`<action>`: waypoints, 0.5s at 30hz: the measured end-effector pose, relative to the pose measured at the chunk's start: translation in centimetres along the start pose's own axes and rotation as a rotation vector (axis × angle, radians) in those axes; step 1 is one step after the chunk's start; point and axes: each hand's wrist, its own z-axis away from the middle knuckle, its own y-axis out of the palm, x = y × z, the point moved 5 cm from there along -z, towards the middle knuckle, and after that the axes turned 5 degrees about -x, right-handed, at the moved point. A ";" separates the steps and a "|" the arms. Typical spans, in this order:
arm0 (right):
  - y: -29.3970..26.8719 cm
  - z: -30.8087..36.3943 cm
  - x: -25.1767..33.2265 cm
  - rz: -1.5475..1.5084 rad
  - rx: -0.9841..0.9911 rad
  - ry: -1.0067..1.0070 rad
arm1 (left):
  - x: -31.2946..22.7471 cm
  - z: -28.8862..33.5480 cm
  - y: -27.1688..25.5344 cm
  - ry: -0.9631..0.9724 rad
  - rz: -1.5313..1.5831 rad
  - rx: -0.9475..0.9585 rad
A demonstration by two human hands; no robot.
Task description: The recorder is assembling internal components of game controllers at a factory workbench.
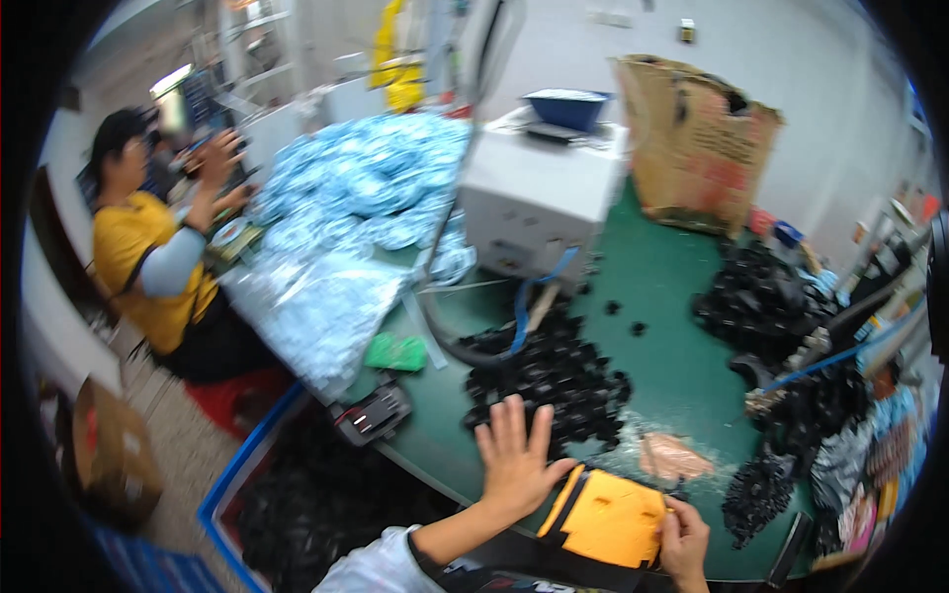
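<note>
My left hand [514, 460] is spread wide, fingers pointing away from me, at the near edge of a heap of small black parts [559, 371] on the green table. Nothing is gripped in it. Its thumb reaches the far left corner of a flat orange piece with black edging [608, 516], which lies at the table's front edge close to my body. My right hand [684, 542] holds that orange piece by its right side, fingers curled at the edge. Two slot-like marks show on its face. Just beyond it lies a pinkish flat patch [674, 458].
A grey machine box [539, 188] with hose and blue tube stands behind the heap. More black parts [766, 296] crowd the right. Light-blue items [366, 178] pile at back left, near a seated person in yellow [153, 262]. A blue-rimmed bin [222, 494] stands below left.
</note>
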 end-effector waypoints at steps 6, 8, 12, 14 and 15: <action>-0.4 2.1 -0.9 -0.082 -0.046 -0.016 | 1.4 4.3 -4.8 0.170 0.357 -0.226; 0.4 2.6 -0.3 -0.097 -0.027 -0.036 | 4.1 6.1 -5.8 0.111 0.302 -0.283; 1.6 3.9 2.5 -0.080 0.040 -0.046 | 8.0 9.0 -7.9 0.039 0.226 -0.382; 2.0 4.3 3.9 -0.078 0.043 -0.068 | 9.3 9.5 -9.1 0.021 0.165 -0.443; 2.1 4.6 4.5 -0.072 0.048 -0.085 | 10.0 9.6 -9.7 0.006 0.106 -0.485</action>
